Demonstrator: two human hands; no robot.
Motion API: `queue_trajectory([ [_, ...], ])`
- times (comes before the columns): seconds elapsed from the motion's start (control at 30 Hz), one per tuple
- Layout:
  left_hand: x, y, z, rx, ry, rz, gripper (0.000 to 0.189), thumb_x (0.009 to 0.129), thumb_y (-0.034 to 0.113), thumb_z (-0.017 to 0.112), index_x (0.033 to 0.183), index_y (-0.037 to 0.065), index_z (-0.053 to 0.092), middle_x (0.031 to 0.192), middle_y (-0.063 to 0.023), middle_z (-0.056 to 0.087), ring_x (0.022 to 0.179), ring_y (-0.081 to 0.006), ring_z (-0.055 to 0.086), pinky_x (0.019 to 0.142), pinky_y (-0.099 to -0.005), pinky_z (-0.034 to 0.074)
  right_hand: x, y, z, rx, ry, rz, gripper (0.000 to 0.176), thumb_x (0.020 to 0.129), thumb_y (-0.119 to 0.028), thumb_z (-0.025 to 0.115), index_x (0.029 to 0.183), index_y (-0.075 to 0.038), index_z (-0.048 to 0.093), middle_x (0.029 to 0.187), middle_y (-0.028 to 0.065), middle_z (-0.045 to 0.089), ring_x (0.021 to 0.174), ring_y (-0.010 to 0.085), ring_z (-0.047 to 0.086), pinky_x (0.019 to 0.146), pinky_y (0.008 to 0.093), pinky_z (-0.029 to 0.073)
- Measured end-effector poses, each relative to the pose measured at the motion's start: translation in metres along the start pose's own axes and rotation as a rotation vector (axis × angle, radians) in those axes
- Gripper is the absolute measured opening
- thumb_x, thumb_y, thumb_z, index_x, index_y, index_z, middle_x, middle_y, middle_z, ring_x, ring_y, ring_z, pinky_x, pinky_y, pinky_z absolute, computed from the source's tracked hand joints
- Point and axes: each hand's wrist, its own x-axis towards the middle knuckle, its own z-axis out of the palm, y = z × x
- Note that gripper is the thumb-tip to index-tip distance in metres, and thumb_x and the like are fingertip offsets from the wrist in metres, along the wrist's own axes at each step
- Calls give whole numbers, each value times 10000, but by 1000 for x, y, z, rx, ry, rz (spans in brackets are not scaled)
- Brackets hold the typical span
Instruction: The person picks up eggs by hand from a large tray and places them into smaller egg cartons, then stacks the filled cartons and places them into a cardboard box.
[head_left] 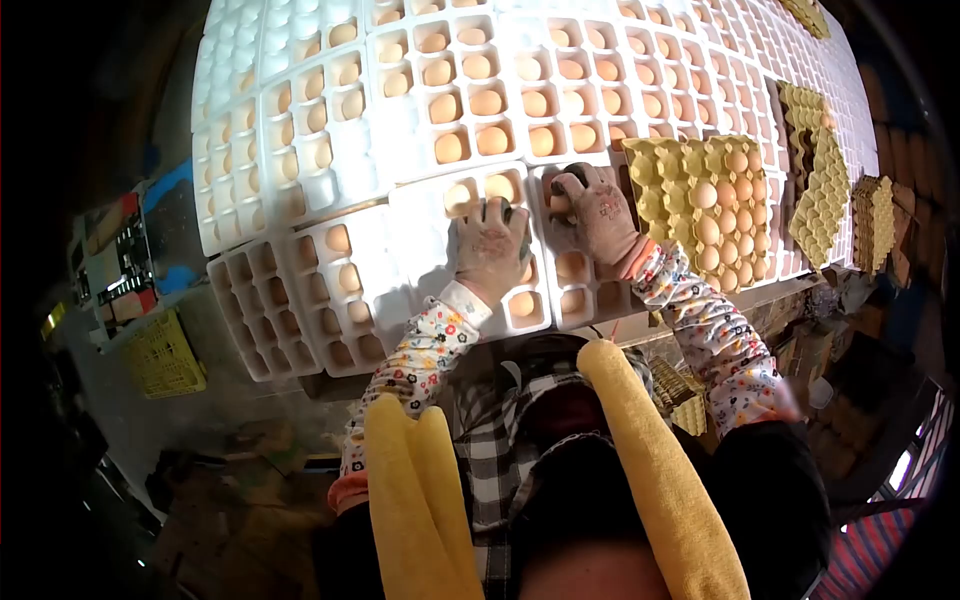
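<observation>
My left hand (492, 245), in a stained glove, lies over a white egg tray (428, 237) with its fingers curled down into the cells. What its fingertips close on is hidden. Just beyond them sit two pale brown eggs (499, 187) side by side. My right hand (603, 213), also gloved, is bent over the adjoining white tray (543, 240), its fingers wrapped around an egg (558, 203) that shows partly beneath them. Close to the right of this hand is a yellow pulp egg tray (655, 185), with brown eggs (708, 232) filling its right side and bare cups on its left.
More white trays (375, 170) with eggs cover the table beyond and to the left. Stacked yellow pulp trays (822, 215) stand at the right. A yellow plastic crate (165, 355) is at the lower left. Yellow padded strips (655, 460) hang in front of my body.
</observation>
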Motion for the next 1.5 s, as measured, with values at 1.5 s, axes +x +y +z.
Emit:
queue_trajectory([
  [1.5,7,162,28,398,-387,-13,608,827,329,637,1351,130,400,1247,-144,541,1149,-338,513,880,-465,455,-201,247,-139,1341,-126,217,254,857,-255,650,983,-35,670,843,83,672,764,192,625,699,327,497],
])
